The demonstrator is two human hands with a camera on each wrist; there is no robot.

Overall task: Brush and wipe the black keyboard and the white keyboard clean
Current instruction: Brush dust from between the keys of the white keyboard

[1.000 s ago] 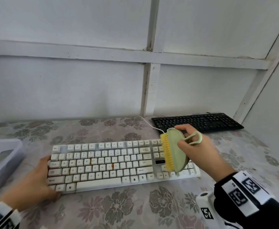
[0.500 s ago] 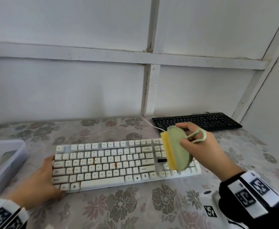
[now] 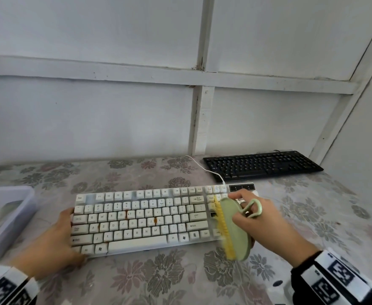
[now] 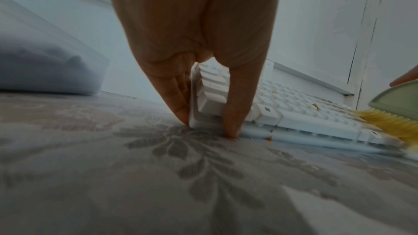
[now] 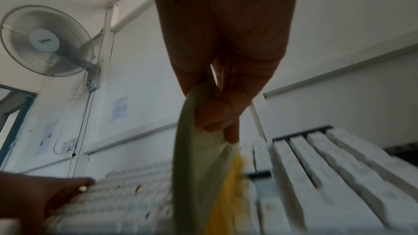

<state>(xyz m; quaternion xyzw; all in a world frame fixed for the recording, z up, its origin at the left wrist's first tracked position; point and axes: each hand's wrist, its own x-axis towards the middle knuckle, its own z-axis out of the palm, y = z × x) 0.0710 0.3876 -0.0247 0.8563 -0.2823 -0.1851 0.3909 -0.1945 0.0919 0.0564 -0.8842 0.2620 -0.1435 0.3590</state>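
On the table (image 3: 312,216), the left hand (image 3: 50,245) grips the near left corner of the white keyboard (image 3: 141,219), fingers (image 4: 181,96) down its end and thumb on the front edge. At 3 o'clock from it, the right hand (image 3: 266,221) has its fingers closed round the green brush (image 3: 235,230), yellow bristles on the keyboard's right keys. A clear tub (image 3: 6,216) sits at 9 o'clock. The black keyboard (image 3: 262,165) lies at 1 o'clock, by the wall.
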